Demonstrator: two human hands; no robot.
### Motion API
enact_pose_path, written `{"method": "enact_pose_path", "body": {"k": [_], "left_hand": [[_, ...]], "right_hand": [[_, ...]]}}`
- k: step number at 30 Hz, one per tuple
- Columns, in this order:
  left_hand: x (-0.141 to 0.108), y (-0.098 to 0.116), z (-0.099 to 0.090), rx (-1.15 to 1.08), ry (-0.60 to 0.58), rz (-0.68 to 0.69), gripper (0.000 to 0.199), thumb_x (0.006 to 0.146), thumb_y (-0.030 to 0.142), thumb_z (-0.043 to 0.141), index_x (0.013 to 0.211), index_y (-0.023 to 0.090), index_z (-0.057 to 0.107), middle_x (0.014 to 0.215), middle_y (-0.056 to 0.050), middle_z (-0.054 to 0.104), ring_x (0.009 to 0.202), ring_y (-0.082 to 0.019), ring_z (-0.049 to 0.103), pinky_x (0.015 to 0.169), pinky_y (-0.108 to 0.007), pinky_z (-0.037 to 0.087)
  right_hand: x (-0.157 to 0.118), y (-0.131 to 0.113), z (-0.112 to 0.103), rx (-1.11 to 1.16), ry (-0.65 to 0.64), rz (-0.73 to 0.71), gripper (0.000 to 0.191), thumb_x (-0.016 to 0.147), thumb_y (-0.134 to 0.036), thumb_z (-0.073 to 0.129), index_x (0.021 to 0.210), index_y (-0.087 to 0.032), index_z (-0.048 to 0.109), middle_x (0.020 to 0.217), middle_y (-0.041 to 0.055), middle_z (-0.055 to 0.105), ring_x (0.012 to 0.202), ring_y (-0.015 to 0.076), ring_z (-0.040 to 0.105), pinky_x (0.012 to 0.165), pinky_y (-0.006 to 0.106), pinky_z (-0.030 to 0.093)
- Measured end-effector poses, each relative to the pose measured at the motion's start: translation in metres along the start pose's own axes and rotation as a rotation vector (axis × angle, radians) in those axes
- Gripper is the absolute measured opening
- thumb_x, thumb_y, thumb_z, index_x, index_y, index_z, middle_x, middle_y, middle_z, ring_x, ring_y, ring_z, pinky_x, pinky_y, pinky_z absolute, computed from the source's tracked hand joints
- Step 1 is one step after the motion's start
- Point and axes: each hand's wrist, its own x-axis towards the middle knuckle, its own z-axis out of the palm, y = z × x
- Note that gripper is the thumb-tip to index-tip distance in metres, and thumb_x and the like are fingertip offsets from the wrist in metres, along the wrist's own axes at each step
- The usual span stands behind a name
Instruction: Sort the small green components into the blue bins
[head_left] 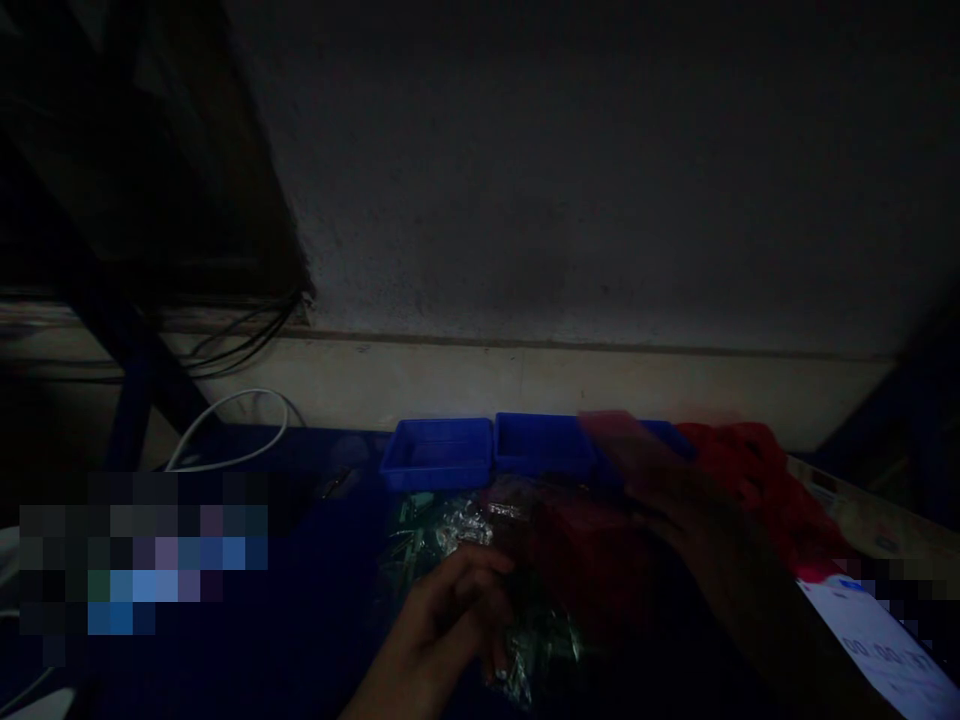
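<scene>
Low in the middle, my left hand (461, 615) hovers over or rests on clear, shiny plastic packets (469, 520), its fingers curled; what they hold, if anything, is hidden. My right hand (664, 500) is raised at the right of the packets, dark and smeared by motion. A blurred translucent red piece (619, 435) extends from its fingertips, in front of the blue trays. Beneath and between the hands lies more dark red material (589, 555), with greenish packets around it.
Blue trays (437, 453) stand in a row along the wall. A red heap (757, 480) lies at the right, beside a lit screen showing digits (877, 640). A white cable (281, 420) loops at the left, near a pixelated area. Dark blue frame bars flank the table.
</scene>
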Motion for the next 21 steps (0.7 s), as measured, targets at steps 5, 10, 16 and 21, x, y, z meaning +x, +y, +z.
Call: {"method": "enact_pose_path", "body": {"k": [5,10,16,21], "left_hand": [[-0.003,0.004,0.004,0.171,-0.048,-0.036,0.02,0.082,0.038,0.061,0.084,0.018,0.061,0.06,0.005,0.051,0.05,-0.009,0.048,0.048,-0.019,0.036],[-0.012,0.015,0.01,0.43,-0.067,-0.035,0.014,0.083,0.028,0.054,0.077,0.018,0.063,0.066,0.001,0.054,0.06,-0.012,0.048,0.055,-0.022,0.038],[-0.015,0.011,0.008,0.664,-0.12,0.06,0.015,0.079,0.016,0.051,0.076,0.019,0.065,0.07,0.0,0.062,0.067,-0.015,0.055,0.061,-0.023,0.043],[-0.015,0.009,0.009,0.711,-0.125,0.087,0.017,0.076,0.011,0.05,0.076,0.019,0.065,0.069,0.001,0.062,0.065,-0.015,0.056,0.059,-0.021,0.044]], "right_hand": [[0.004,0.005,-0.001,-0.127,-0.071,0.035,0.026,0.083,-0.04,0.052,0.1,-0.026,0.067,0.104,0.0071,0.071,0.095,0.0274,0.066,0.08,0.043,0.054],[-0.018,0.004,0.015,-0.488,-0.196,-0.184,0.033,0.076,-0.024,0.061,0.109,-0.023,0.064,0.112,0.0097,0.067,0.104,0.0293,0.061,0.09,0.048,0.048],[-0.009,0.02,0.012,-0.825,-0.227,-0.438,0.032,0.083,-0.008,0.04,0.092,-0.018,0.069,0.089,0.0116,0.074,0.083,0.0268,0.068,0.077,0.046,0.055],[-0.006,0.028,0.011,-0.821,-0.156,-0.57,0.026,0.086,-0.019,0.044,0.103,-0.017,0.064,0.101,0.013,0.072,0.093,0.0271,0.067,0.079,0.046,0.057]]}}
